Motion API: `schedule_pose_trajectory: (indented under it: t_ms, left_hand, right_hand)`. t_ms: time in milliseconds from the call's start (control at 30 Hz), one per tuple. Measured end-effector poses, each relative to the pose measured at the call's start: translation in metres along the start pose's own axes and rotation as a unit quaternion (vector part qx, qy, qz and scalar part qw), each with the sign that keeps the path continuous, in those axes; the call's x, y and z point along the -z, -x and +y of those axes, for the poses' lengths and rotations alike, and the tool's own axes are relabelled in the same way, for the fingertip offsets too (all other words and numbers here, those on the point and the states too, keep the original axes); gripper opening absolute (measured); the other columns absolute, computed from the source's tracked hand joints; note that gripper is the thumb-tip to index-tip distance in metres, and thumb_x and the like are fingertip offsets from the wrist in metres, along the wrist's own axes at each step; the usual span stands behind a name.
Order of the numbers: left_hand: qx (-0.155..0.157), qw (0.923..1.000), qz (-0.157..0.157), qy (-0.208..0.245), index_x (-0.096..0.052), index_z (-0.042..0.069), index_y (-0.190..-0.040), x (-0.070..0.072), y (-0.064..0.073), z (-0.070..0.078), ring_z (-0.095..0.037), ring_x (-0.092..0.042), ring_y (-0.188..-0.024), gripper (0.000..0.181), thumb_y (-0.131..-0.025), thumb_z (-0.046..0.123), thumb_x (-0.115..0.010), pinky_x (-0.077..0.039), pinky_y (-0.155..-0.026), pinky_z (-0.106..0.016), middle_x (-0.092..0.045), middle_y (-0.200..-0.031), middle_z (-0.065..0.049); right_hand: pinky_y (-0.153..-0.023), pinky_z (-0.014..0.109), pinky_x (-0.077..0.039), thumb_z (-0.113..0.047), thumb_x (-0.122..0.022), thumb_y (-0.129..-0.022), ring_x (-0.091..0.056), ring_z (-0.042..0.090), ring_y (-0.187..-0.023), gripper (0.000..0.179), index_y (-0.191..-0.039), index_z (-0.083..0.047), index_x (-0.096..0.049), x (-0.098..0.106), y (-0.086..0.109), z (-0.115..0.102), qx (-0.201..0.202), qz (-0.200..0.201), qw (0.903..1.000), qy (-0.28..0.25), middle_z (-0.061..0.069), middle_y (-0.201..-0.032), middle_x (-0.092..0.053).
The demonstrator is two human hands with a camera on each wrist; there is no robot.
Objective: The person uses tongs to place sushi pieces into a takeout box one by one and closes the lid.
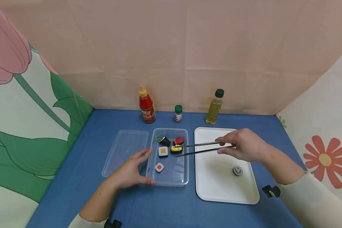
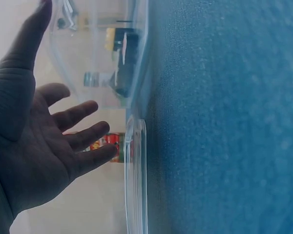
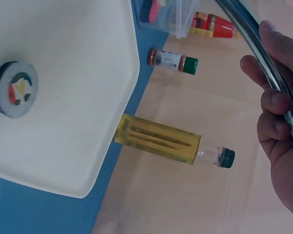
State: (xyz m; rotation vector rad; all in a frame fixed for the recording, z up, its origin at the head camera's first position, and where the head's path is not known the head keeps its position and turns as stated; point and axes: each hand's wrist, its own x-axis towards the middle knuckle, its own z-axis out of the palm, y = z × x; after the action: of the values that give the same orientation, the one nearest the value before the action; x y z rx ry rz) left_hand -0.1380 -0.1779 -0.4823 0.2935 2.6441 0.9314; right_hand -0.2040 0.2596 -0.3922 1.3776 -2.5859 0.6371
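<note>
One pair of tongs [image 1: 200, 151], gripped by right hand [image 1: 243, 145]; yellow sushi [image 1: 176, 150], left of it, might slip if pinched off-centre; left hand [image 1: 129, 171] spread beside box [image 1: 174, 174].

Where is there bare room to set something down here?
Free: the white tray left of its round roll; the clear box right of its orange-centred roll; the blue table in front of both. Crowded: the box's back half, where four sushi pieces cluster and the tongs reach in.

Head view evenly lit; left wrist view hazy, hand [image 2: 39, 148] shadowed.
</note>
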Motion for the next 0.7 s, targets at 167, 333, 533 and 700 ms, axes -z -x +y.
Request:
schedule_pose_trajectory:
  t_ms: [167, 333, 533, 700]
  left_hand:
    - [0.003, 1.0, 0.0, -0.001, -0.031, 0.025, -0.165, 0.0, 0.0, 0.001, -0.036, -0.027, -0.153, 0.125, -0.063, 0.058, -0.096, -0.032, -0.115, -0.065, -0.027, -0.169, -0.001]
    - [0.006, 1.0, -0.001, -0.004, -0.031, 0.026, -0.165, 0.0, 0.0, 0.001, -0.036, -0.027, -0.153, 0.126, -0.062, 0.06, -0.096, -0.033, -0.115, -0.065, -0.027, -0.169, -0.001]
    - [0.007, 1.0, -0.001, -0.002, -0.031, 0.026, -0.165, 0.0, 0.0, 0.0, -0.036, -0.027, -0.153, 0.126, -0.062, 0.06, -0.095, -0.032, -0.115, -0.065, -0.027, -0.169, -0.001]
    - [0.008, 1.0, -0.001, 0.001, -0.031, 0.027, -0.165, 0.0, 0.001, 0.001, -0.036, -0.027, -0.153, 0.126, -0.062, 0.06, -0.096, -0.032, -0.115, -0.066, -0.027, -0.169, -0.002]
  right_hand:
    - [-0.058, 0.015, -0.052, -0.018, -0.091, -0.08, -0.065, -0.002, -0.075, 0.035, -0.112, -0.01, -0.081, -0.001, 0.011, 0.0, -0.005, 0.013, 0.9999, -0.003, -0.004, -0.098, -0.079]
    - [-0.059, 0.012, -0.05, -0.015, -0.092, -0.077, -0.066, -0.003, -0.074, 0.036, -0.111, -0.008, -0.081, -0.004, 0.024, 0.003, 0.004, 0.04, 0.9992, -0.002, -0.003, -0.097, -0.079]
    - [-0.053, 0.011, -0.043, -0.012, -0.092, -0.076, -0.057, -0.009, -0.064, 0.039, -0.113, -0.008, -0.081, -0.007, 0.041, 0.005, -0.008, 0.073, 0.9971, -0.017, -0.006, -0.092, -0.078]
    - [-0.051, 0.01, -0.039, -0.012, -0.093, -0.074, -0.05, -0.009, -0.06, 0.042, -0.113, -0.01, -0.081, -0.008, 0.055, 0.003, -0.03, 0.082, 0.9961, -0.012, -0.009, -0.09, -0.076]
